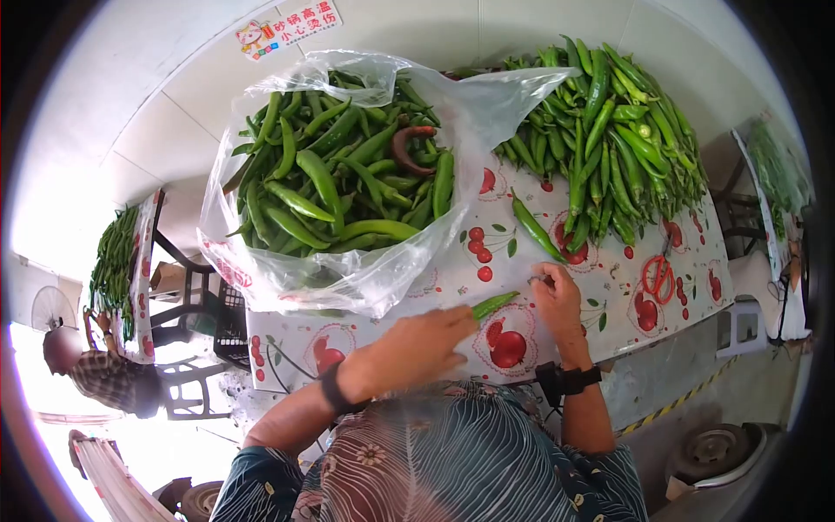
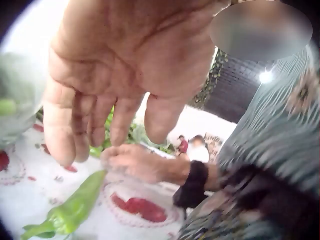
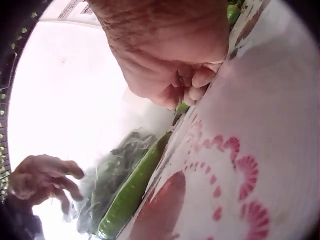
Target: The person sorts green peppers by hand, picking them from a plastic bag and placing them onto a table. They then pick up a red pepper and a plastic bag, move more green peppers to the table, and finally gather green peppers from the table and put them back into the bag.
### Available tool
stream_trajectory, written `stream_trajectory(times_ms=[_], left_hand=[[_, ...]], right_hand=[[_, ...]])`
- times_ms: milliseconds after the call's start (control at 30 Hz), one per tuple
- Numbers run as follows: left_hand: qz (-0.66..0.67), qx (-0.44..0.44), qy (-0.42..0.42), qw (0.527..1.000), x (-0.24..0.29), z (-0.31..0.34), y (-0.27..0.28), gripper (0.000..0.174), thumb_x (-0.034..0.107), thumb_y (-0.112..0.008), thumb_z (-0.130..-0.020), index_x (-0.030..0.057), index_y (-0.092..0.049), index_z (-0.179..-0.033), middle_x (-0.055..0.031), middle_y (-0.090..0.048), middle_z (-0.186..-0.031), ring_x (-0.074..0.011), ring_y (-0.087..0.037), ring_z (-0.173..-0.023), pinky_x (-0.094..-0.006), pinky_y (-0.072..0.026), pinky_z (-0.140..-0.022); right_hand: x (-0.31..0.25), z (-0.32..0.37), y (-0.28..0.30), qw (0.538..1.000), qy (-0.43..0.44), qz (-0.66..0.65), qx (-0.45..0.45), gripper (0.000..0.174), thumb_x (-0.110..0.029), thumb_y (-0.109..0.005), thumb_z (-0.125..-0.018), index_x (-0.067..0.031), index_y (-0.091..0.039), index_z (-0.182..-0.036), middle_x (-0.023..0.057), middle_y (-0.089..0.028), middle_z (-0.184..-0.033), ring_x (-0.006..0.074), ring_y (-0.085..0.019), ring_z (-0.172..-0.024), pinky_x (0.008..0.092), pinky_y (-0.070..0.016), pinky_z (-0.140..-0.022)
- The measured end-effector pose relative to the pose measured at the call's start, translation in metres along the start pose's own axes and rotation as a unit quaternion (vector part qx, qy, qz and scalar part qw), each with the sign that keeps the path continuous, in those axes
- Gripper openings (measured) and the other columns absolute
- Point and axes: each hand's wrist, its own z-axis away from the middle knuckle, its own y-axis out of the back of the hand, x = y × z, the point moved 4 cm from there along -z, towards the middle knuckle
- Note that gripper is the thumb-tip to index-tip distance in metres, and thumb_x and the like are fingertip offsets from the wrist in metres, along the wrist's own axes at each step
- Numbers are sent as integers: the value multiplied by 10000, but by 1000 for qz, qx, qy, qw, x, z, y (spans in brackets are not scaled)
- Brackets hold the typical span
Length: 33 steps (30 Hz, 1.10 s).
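I have the left hand (image 1: pixel 413 348) with its fingers loosely extended and nothing in them, above the table. The right hand (image 1: pixel 559 304) is low at the cloth with its fingers curled; whether they pinch anything I can't tell from my views. Between the two hands lies the nearer green pepper (image 1: pixel 496 304), partly behind the left fingers from the head camera. On the left wrist feed I see it glossy and bright green, stem end thick, narrowing to a tip toward the right fingertips. Just beyond the right hand a second green pepper (image 1: pixel 537 228) lies aslant, slim and darker.

Around the hands I see a pale tablecloth (image 1: pixel 609 278) printed with cherries, pomegranates and dotted hearts. To the right of the right hand are red-handled scissors (image 1: pixel 659 277); farther out past it rises a heap of green peppers (image 1: pixel 626 148). Beyond the left hand sits a clear plastic bag (image 1: pixel 348 278) full of peppers, one of them reddish brown (image 1: pixel 409 152) and bent.

Behind all this I get a pale wall (image 1: pixel 200 96) with a sticker (image 1: pixel 287 29). Well off to the left, a person in a plaid shirt (image 1: pixel 113 378) is beside another table; off to the right, a pale stool (image 1: pixel 742 326) and a vehicle wheel (image 1: pixel 713 448)
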Motion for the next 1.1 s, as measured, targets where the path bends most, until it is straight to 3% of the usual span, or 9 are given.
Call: stream_trajectory(times_ms=[167,267,400,500,600,700,833,933,1100], left_hand=[[-26,-2,98,995,-46,-31,-43,429,129,-610,-771,51,-482,-1173,-184,-536,-1161,-371,-587,-984,-460,-499,-786],[-31,-21,146,989,-51,-38,-56,394,117,-596,-766,37,-486,-1135,-209,-557,-1081,-397,-589,-946,-474,-492,-766],[-1,-24,181,983,-62,-37,-60,411,116,-597,-758,13,-483,-1140,-234,-597,-1006,-403,-597,-925,-466,-487,-769],[76,-19,174,982,-71,-23,-44,438,149,-602,-768,-4,-483,-1161,-235,-622,-962,-379,-615,-903,-439,-488,-777],[177,34,253,951,-64,-4,-22,488,198,-625,-767,-14,-489,-1185,-218,-637,-925,-332,-635,-872,-392,-487,-778],[244,57,286,925,-79,12,-30,487,224,-638,-765,-21,-508,-1165,-185,-628,-887,-284,-627,-828,-359,-484,-768],[256,51,307,915,-78,11,-26,463,233,-647,-758,-30,-528,-1119,-159,-617,-860,-249,-608,-790,-342,-477,-750],[258,73,276,923,-88,13,-37,441,230,-643,-758,-30,-536,-1098,-153,-611,-849,-238,-600,-778,-345,-476,-740],[246,97,277,924,-84,6,-35,437,230,-646,-750,-27,-547,-1089,-145,-618,-838,-228,-601,-758,-346,-481,-725]], right_hand=[[0,-15,7,999,-16,-13,28,249,-67,-583,-811,-36,-608,-1057,96,-627,-989,177,-595,-741,291,-488,-694],[-28,-27,18,999,15,7,40,254,-69,-591,-837,-15,-592,-1085,41,-613,-941,96,-530,-708,267,-464,-667],[-11,-49,6,984,81,143,64,288,-83,-608,-797,-30,-591,-1079,123,-625,-1009,233,-620,-770,349,-490,-698],[-10,-52,1,968,54,239,53,289,-107,-608,-762,-52,-596,-1045,169,-596,-1057,368,-607,-898,444,-489,-757],[-25,-58,2,945,-12,321,-56,298,-139,-634,-755,-47,-617,-1038,167,-619,-1055,355,-614,-886,414,-490,-790],[-32,-51,-13,937,24,282,-205,320,-190,-649,-749,-41,-633,-1032,178,-634,-1017,352,-619,-902,408,-490,-798],[-59,-49,-23,931,64,190,-306,355,-217,-649,-764,-7,-630,-1049,196,-649,-983,360,-621,-901,419,-489,-802],[-75,-82,-16,957,81,173,-217,357,-203,-655,-777,-8,-614,-1073,193,-644,-996,364,-615,-912,424,-485,-820],[-90,-144,-20,962,176,193,-84,397,-161,-675,-760,-17,-581,-1118,208,-557,-1170,374,-548,-1047,420,-450,-885]])
